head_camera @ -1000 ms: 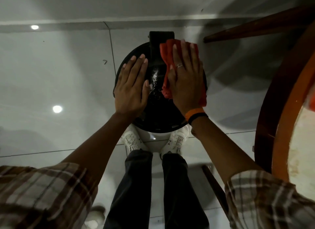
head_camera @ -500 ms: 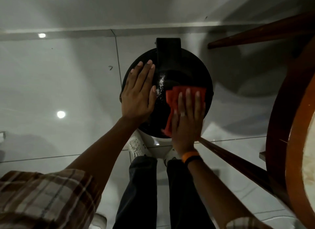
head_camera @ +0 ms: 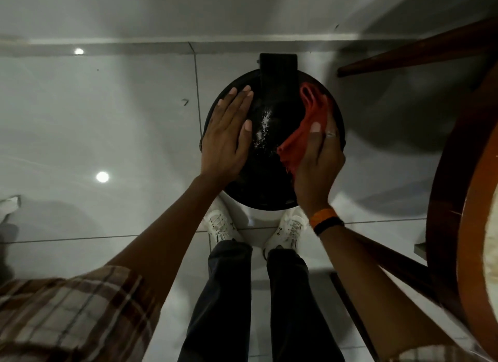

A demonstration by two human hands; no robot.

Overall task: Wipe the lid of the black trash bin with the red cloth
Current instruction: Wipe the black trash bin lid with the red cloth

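Note:
The round black lid of the trash bin (head_camera: 275, 183) lies below me, its hinge tab at the far side. A streak of white powder (head_camera: 263, 129) runs down the lid's middle. My left hand (head_camera: 226, 140) rests flat on the lid's left part, fingers together. My right hand (head_camera: 318, 159) grips the bunched red cloth (head_camera: 304, 129) at the lid's right edge, turned on its side. The cloth trails toward the far rim and touches the lid.
A round wooden table (head_camera: 452, 200) with slanting legs stands close on the right. My white shoes (head_camera: 221, 227) and dark trousers are just in front of the bin. Glossy grey floor tiles (head_camera: 107, 119) stretch to the left, with a wall base beyond.
My right hand has swept the red cloth from the lid's near middle out to the right edge and bunched it up. My left hand has stayed flat on the left side.

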